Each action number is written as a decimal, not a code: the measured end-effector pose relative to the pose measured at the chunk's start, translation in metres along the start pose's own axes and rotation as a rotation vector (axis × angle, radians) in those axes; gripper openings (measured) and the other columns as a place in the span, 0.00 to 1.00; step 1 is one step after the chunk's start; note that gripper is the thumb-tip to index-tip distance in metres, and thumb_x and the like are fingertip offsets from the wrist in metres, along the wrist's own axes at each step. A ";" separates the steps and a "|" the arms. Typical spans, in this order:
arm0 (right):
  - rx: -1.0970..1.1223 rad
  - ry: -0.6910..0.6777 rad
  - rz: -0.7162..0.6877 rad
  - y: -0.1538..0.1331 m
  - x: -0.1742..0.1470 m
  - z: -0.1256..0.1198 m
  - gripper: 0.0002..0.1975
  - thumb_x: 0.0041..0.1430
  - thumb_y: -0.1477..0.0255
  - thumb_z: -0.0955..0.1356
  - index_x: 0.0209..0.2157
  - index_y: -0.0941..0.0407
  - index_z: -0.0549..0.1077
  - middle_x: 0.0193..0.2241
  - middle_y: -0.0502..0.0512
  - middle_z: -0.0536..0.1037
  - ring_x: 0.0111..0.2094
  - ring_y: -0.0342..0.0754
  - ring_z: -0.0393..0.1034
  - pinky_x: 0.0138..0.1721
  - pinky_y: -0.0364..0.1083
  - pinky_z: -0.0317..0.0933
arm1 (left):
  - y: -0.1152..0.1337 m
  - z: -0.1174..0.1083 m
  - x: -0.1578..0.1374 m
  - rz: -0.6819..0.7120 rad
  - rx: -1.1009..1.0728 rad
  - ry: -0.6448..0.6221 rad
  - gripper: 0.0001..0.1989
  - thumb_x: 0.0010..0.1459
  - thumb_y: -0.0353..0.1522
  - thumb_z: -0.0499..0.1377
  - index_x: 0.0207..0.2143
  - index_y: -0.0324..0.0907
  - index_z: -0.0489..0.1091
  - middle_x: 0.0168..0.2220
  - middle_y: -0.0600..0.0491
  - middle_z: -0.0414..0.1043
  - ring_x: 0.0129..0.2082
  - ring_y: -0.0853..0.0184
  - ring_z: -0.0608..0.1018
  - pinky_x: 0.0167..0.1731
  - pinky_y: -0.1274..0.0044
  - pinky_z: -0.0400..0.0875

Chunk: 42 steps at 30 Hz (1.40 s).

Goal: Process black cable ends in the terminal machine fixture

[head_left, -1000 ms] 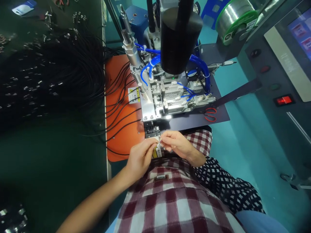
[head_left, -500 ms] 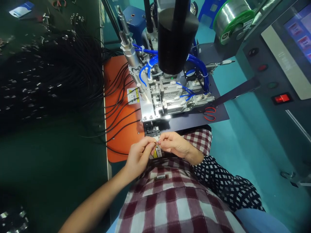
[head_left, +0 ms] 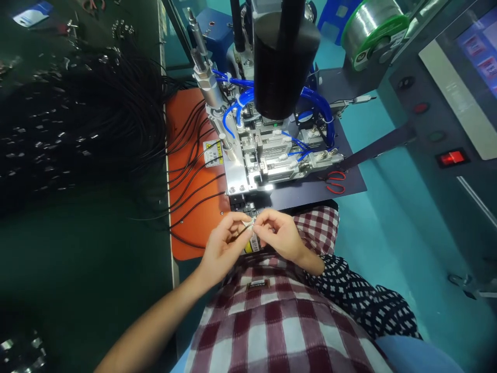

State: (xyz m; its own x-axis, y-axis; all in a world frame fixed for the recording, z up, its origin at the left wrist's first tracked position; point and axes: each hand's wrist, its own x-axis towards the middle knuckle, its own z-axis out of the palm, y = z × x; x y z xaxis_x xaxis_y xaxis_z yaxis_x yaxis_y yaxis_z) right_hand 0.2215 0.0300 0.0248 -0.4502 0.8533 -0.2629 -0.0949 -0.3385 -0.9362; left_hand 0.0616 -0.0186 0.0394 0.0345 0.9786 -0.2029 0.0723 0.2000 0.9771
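Close together in front of the machine, both hands work at the end of a thin black cable. My left hand is closed on the cable, which runs between its thumb and fingers. The fingertips of my right hand pinch at the cable's pale end; the fine wires there are too small to make out. Just beyond the fingers lies the machine's dark feed track. Below them a yellow and white label shows.
Several black cables cross the orange plate into the metal machine. A large cable bundle lies on the dark table at left. Red-handled snips rest on the machine base. A solder spool and control panel stand right.
My left fingers have opened out somewhat, so the black cable between them now shows. The right hand has turned slightly, its fingertips still at the cable end.
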 end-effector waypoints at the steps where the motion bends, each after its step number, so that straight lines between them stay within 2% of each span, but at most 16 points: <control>1: -0.003 0.000 -0.005 0.001 -0.001 0.001 0.09 0.54 0.67 0.71 0.28 0.57 0.70 0.18 0.45 0.69 0.17 0.38 0.65 0.18 0.39 0.57 | -0.001 0.002 -0.001 0.037 0.029 0.042 0.09 0.60 0.34 0.60 0.44 0.45 0.68 0.33 0.56 0.67 0.30 0.72 0.69 0.30 0.80 0.64; 3: -0.035 0.020 -0.039 0.004 -0.002 0.001 0.09 0.55 0.67 0.70 0.28 0.57 0.70 0.21 0.46 0.70 0.18 0.38 0.64 0.19 0.39 0.57 | -0.002 0.006 -0.001 0.103 0.092 0.111 0.09 0.58 0.32 0.62 0.42 0.45 0.70 0.35 0.55 0.67 0.33 0.71 0.69 0.32 0.79 0.65; 6: -0.131 0.065 -0.129 0.010 -0.003 0.002 0.08 0.57 0.68 0.70 0.28 0.57 0.70 0.26 0.48 0.70 0.20 0.37 0.64 0.19 0.39 0.57 | -0.003 0.009 0.001 0.127 0.110 0.154 0.04 0.57 0.31 0.62 0.37 0.44 0.72 0.32 0.55 0.66 0.31 0.71 0.68 0.31 0.78 0.64; 15: -0.345 0.173 -0.257 0.007 -0.008 0.013 0.06 0.58 0.72 0.68 0.27 0.55 0.69 0.27 0.50 0.71 0.26 0.42 0.66 0.27 0.42 0.61 | 0.007 0.010 0.002 0.072 0.019 0.260 0.02 0.55 0.31 0.63 0.30 0.41 0.75 0.30 0.54 0.72 0.33 0.68 0.72 0.33 0.77 0.67; 21: -0.399 0.216 -0.308 0.006 -0.009 0.020 0.06 0.57 0.75 0.68 0.26 0.55 0.69 0.25 0.50 0.71 0.26 0.43 0.66 0.28 0.43 0.62 | 0.002 0.009 0.002 -0.041 -0.080 0.271 0.03 0.55 0.32 0.63 0.29 0.42 0.75 0.30 0.55 0.71 0.32 0.70 0.72 0.31 0.78 0.66; 26: -0.429 0.238 -0.308 0.013 -0.008 0.026 0.06 0.57 0.75 0.68 0.26 0.55 0.69 0.26 0.50 0.72 0.26 0.42 0.65 0.29 0.43 0.62 | 0.002 0.009 0.003 -0.114 -0.216 0.277 0.04 0.54 0.31 0.63 0.27 0.41 0.75 0.28 0.56 0.69 0.26 0.73 0.68 0.25 0.80 0.63; 29: -0.438 0.190 -0.301 0.015 -0.008 0.025 0.06 0.57 0.74 0.68 0.26 0.55 0.70 0.26 0.50 0.73 0.26 0.43 0.66 0.31 0.44 0.63 | 0.004 0.007 0.004 -0.104 -0.259 0.292 0.05 0.54 0.32 0.63 0.26 0.41 0.75 0.28 0.56 0.68 0.24 0.74 0.67 0.23 0.80 0.61; 35: -0.322 0.120 -0.157 -0.002 0.000 0.007 0.03 0.57 0.70 0.69 0.31 0.56 0.74 0.29 0.52 0.75 0.28 0.44 0.68 0.29 0.44 0.62 | 0.002 -0.001 0.001 -0.126 -0.169 0.231 0.05 0.55 0.33 0.62 0.28 0.40 0.74 0.29 0.55 0.70 0.25 0.73 0.67 0.23 0.80 0.61; 38: -0.237 0.056 -0.091 -0.008 0.004 0.004 0.04 0.56 0.70 0.69 0.30 0.56 0.74 0.25 0.50 0.74 0.25 0.43 0.66 0.26 0.43 0.59 | 0.001 -0.001 0.002 -0.124 -0.148 0.212 0.05 0.55 0.33 0.62 0.28 0.41 0.74 0.29 0.55 0.69 0.26 0.73 0.67 0.24 0.80 0.61; 42: -0.160 0.070 -0.048 -0.008 0.007 0.008 0.04 0.54 0.71 0.70 0.27 0.56 0.72 0.23 0.49 0.72 0.23 0.42 0.64 0.25 0.43 0.58 | 0.003 0.002 0.004 -0.117 -0.114 0.196 0.06 0.54 0.33 0.63 0.28 0.40 0.74 0.30 0.53 0.70 0.27 0.71 0.69 0.23 0.80 0.61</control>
State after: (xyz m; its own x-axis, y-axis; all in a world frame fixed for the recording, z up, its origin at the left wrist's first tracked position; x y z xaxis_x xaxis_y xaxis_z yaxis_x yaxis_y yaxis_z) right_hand 0.2120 0.0351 0.0330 -0.3852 0.8943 -0.2277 0.0303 -0.2343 -0.9717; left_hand 0.0639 -0.0146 0.0414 -0.1621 0.9370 -0.3094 -0.0487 0.3055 0.9509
